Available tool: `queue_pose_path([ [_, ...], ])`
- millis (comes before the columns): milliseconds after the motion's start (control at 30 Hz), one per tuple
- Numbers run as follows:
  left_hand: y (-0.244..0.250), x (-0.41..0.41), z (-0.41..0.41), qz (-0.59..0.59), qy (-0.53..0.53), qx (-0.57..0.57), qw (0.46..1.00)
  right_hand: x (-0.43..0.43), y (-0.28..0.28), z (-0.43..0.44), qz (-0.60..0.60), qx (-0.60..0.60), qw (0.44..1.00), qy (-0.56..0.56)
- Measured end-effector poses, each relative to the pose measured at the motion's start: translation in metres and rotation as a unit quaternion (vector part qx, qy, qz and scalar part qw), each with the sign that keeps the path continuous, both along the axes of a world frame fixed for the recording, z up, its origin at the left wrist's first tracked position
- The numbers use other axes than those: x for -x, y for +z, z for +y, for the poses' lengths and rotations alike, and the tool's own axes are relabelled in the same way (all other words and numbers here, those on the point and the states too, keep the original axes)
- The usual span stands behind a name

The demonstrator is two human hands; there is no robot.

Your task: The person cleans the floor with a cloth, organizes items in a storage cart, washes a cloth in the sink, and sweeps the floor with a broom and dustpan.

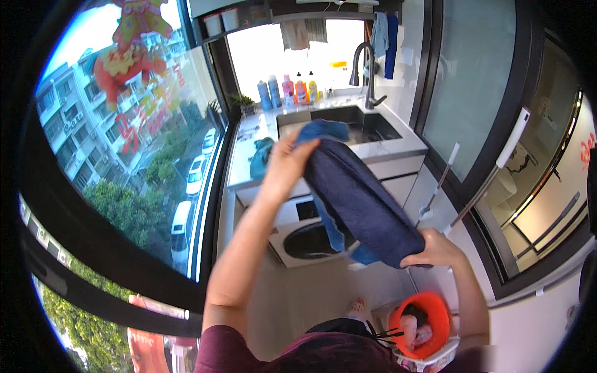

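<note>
A dark navy cloth is stretched between my two hands, in front of the counter. My left hand grips its upper end, together with a lighter blue cloth that hangs down behind the navy one. At the lower right corner, my right hand pinches the navy cloth between thumb and fingers. Whether both cloths are one piece, I cannot tell. A teal cloth lies on the counter left of the dark sink.
Bottles line the window side behind the sink, near a tall black faucet. A front-loading washer stands under the counter. Long-handled tools lean at the right. An orange-red bucket holding items is beside my body.
</note>
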State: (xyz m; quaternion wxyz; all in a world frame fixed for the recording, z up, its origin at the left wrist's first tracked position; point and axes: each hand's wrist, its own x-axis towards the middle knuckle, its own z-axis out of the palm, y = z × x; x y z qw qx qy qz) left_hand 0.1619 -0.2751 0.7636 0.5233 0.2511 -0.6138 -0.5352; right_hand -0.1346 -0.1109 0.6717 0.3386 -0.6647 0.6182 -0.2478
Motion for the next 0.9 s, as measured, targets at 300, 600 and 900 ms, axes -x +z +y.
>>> queue_pose_path([
  [300, 0.056, -0.009, -0.185, -0.003, 0.144, 0.053, 0.988, 0.125, 0.129, -0.243, 0.365, 0.338, 0.867, -0.029],
  [600, 0.080, -0.073, -0.344, -0.596, 0.231, 0.229, 0.734, 0.112, 0.207, -0.446, 0.373, 0.116, 0.915, -0.104],
  [900, 0.050, -0.075, -0.476, -0.351, 0.131, -0.118, 0.920, 0.127, 0.203, -0.611, -0.214, 0.027, 0.974, 0.074],
])
